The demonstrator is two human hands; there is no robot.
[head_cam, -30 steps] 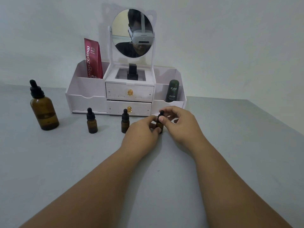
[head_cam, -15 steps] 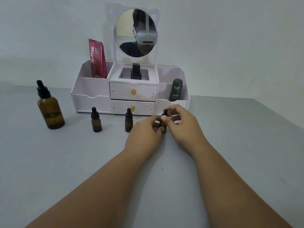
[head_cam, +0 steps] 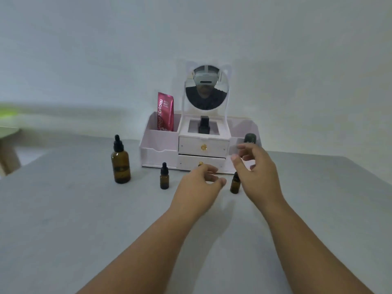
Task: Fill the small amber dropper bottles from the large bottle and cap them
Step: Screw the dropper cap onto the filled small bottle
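While left hand (head_cam: 199, 184) and right hand (head_cam: 257, 174) hover empty mid-frame, fingers apart, visible small bottles (head_cam: 164, 181) stand capped; large bottle (head_cam: 120, 166), left, looks unopened.

Small bottle (head_cam: 234, 186) cap half behind right hand (head_cam: 258, 175); whole frame motion-blurred.

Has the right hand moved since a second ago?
Yes. The right hand has let go of the rightmost small dropper bottle and risen toward the white organizer.
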